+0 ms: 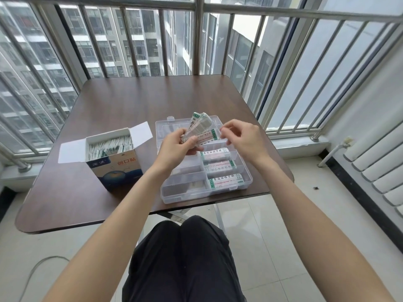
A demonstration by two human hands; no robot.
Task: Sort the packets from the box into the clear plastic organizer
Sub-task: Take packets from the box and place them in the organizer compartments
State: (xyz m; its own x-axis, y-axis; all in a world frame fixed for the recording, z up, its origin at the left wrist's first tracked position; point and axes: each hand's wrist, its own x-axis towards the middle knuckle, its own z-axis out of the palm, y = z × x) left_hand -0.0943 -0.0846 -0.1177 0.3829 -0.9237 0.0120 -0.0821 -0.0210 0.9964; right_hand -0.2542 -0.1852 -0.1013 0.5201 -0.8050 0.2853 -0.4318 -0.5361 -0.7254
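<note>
Head view: clear plastic organizer (245,182) holds packets in 3 right compartments; blue cardboard box (115,164) remains well stocked. Left hand (176,144) grips a fanned stack of white-and-green packets (197,127); right hand (242,138) hovers beside it, fingers loosely curled, empty.

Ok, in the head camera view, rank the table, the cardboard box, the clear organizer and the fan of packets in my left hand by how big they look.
1. Table
2. Clear organizer
3. Cardboard box, somewhat smaller in view than the organizer
4. Fan of packets held in the left hand

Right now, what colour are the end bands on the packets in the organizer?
Green, on white packets with dark lettering; the head view shows it.
</note>
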